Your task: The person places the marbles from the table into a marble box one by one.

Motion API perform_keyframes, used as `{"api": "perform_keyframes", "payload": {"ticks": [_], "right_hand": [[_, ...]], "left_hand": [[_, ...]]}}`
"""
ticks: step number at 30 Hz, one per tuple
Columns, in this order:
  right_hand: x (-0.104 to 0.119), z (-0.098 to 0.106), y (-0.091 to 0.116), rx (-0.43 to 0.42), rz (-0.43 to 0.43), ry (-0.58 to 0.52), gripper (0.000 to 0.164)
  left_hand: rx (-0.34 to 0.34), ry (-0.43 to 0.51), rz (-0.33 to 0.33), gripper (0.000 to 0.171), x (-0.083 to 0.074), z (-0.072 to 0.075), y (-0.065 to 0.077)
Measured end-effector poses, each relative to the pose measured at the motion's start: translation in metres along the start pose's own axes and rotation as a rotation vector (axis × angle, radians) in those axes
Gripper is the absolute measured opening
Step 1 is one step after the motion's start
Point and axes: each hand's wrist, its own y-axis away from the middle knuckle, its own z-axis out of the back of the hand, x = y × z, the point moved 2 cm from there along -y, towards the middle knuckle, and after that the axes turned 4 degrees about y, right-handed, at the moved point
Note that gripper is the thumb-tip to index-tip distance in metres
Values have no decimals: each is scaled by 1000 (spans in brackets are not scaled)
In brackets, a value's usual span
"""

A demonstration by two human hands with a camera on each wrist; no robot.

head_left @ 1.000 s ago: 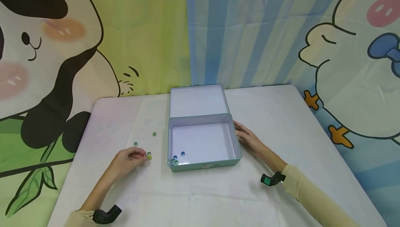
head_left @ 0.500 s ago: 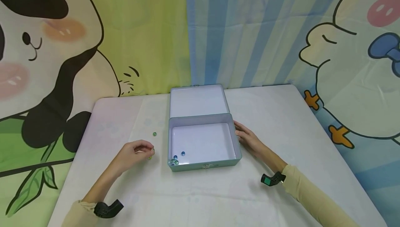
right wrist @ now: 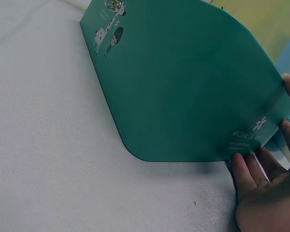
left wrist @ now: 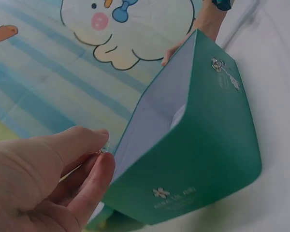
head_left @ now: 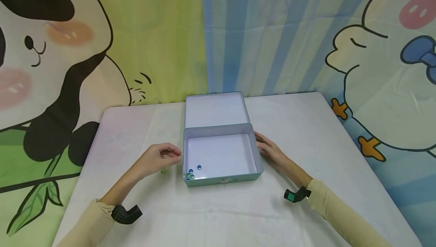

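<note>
My left hand (head_left: 159, 160) is just outside the left wall of a green tin box (head_left: 238, 177). Its thumb and fingertips pinch a small clear glass marble (left wrist: 107, 146), mostly covered by the fingers, close to the box rim. Several blue and green marbles (head_left: 199, 167) lie on the white floor of the box, most of them in the near left corner. One yellow-green marble (head_left: 163, 171) sits on the table below my left hand. At the box's right side, my right hand (head_left: 272, 152) touches the wall with its fingertips, the thumb up near the rim.
The box lid (head_left: 216, 109) is hinged back and lies behind the box. A white cloth covers the table (head_left: 293, 126). Behind the far table edge hangs a printed curtain (head_left: 163, 42) with cartoon animals. Black wrist cameras (head_left: 126, 214) are strapped to both wrists.
My left hand has picked up marbles from the table and moved right to the box's left rim. The marble farther back is out of sight. My right hand and the box stay put.
</note>
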Motion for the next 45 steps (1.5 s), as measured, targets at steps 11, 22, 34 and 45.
{"api": "perform_keyframes", "payload": {"ticks": [11, 22, 34, 45], "right_hand": [[0, 0, -1, -3, -12, -3, 66], [0, 2, -2, -10, -16, 1, 67], [0, 2, -1, 2, 1, -4, 67], [-2, 3, -2, 19, -12, -12, 67]], "left_hand": [[139, -69, -164, 18, -39, -18, -41], [265, -117, -248, 14, -62, -44, -99], [413, -184, -213, 11, -74, -120, -157], [412, -202, -174, 10, -55, -169, -179]]}}
